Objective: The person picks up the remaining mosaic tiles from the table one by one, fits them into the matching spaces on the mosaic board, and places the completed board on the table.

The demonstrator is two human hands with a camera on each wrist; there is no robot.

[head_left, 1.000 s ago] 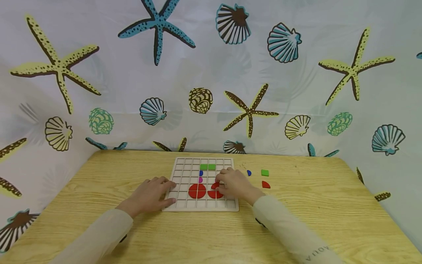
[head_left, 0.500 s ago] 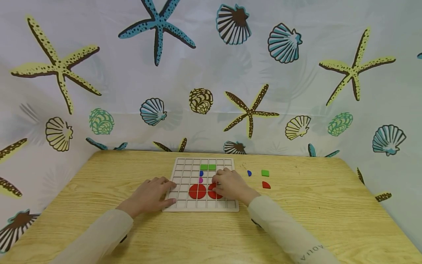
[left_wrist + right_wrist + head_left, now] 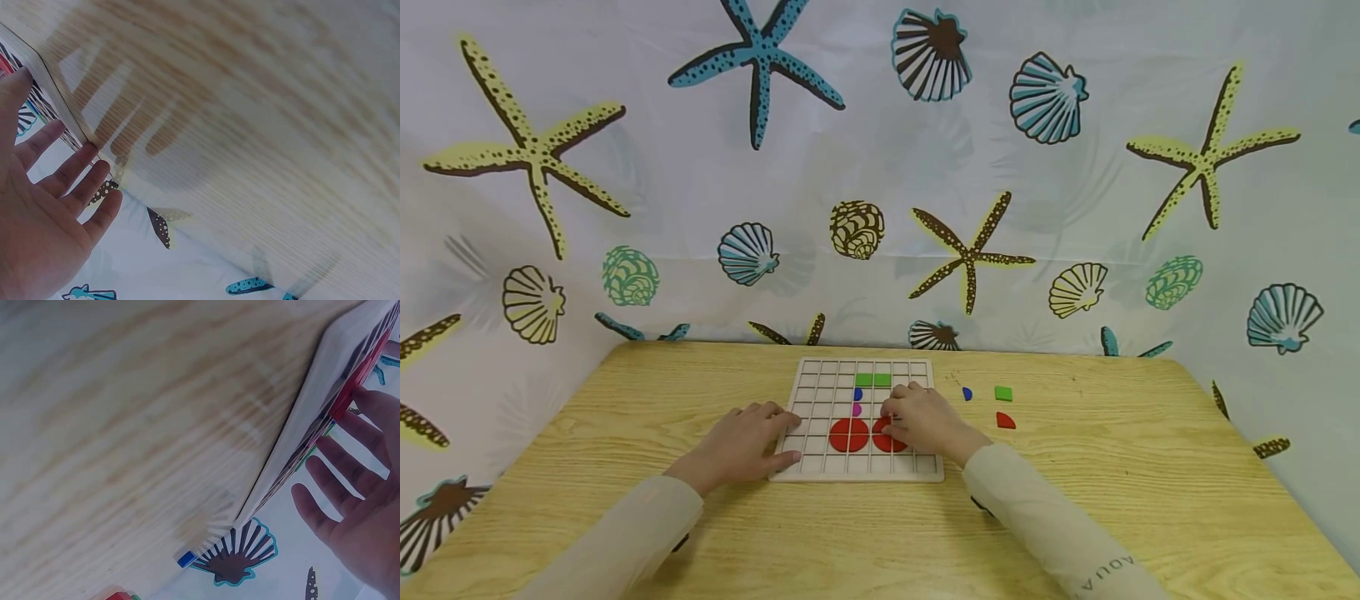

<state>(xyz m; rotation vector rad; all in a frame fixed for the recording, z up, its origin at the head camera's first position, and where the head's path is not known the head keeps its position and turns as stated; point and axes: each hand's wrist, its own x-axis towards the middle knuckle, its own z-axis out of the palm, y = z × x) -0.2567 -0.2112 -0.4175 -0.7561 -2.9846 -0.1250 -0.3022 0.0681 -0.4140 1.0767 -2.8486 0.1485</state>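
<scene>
A white gridded board (image 3: 814,398) lies on the wooden table, partly filled with flat coloured tiles. My left hand (image 3: 739,443) rests on its left edge, fingers spread and thumb on the near corner area. Over the right half, my right hand (image 3: 925,421) pinches a red quarter-circle tile (image 3: 878,426) between thumb and index finger, at the upper left of a red circle (image 3: 889,445). The hand hides part of that circle. Left of it sits another red circle (image 3: 841,442) of several quarters. In the right wrist view, thumb and index tips touch red (image 3: 345,399), other fingers extended.
Further up the board are two green squares (image 3: 874,380), a blue half-circle (image 3: 858,394) and a magenta half-circle (image 3: 857,410). Right of the board lie a loose blue half-circle (image 3: 967,393), a green square (image 3: 1003,393) and a red quarter-circle (image 3: 1005,421). A shell-patterned curtain (image 3: 865,308) surrounds the table.
My right hand has shifted slightly left with the red quarter-circle, which now lies in line with the right-hand circle. The left hand and the loose tiles have stayed put.
</scene>
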